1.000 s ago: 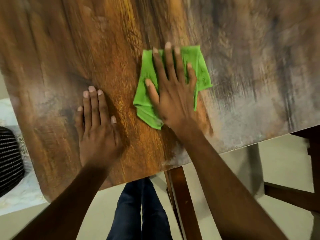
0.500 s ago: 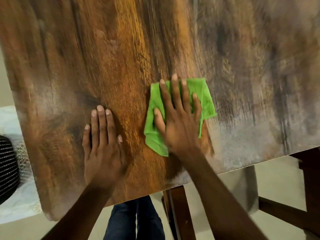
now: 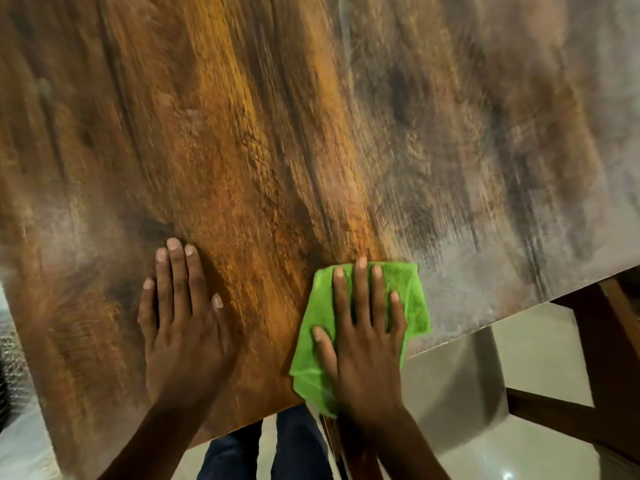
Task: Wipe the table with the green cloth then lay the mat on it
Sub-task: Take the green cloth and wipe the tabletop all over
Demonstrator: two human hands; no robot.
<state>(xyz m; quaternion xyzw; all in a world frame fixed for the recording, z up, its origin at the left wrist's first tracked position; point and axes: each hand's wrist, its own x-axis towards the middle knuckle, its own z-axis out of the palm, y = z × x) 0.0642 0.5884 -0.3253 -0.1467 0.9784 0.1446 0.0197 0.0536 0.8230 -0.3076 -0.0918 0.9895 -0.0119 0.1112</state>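
Table: the table (image 3: 311, 150) fills most of the view, a wooden top with streaked brown, orange and grey grain; its near edge runs slantwise from lower left up to the right.
Green cloth: the green cloth (image 3: 414, 296) lies flat on the table at the near edge, bunched into a rough rectangle; its lower corner hangs just past the edge.
Right hand: the right hand (image 3: 363, 344) lies palm down on top of the green cloth, fingers straight and slightly spread, pressing it to the wood; nothing is gripped.
Cloth against hand: the cloth sits directly under the palm and fingers, showing beyond the fingertips at the far side, past the little finger on the right, and past the thumb on the left; the middle fingertip reaches the cloth's far hem.
Left hand: the left hand (image 3: 183, 327) rests flat on bare wood, fingers straight and close together, thumb out to the side, holding nothing.
Hands apart: the left hand is near the cloth but does not touch it; a strip of orange grain lies between them.
Below the edge: dark trousers (image 3: 266, 448) show under the table, with a dark wooden table frame (image 3: 595, 362) and pale floor (image 3: 540, 351) to the right.
Left margin: a pale surface and something dark, too blurred to tell.
Sharpness: the far tabletop is smeared by motion blur.
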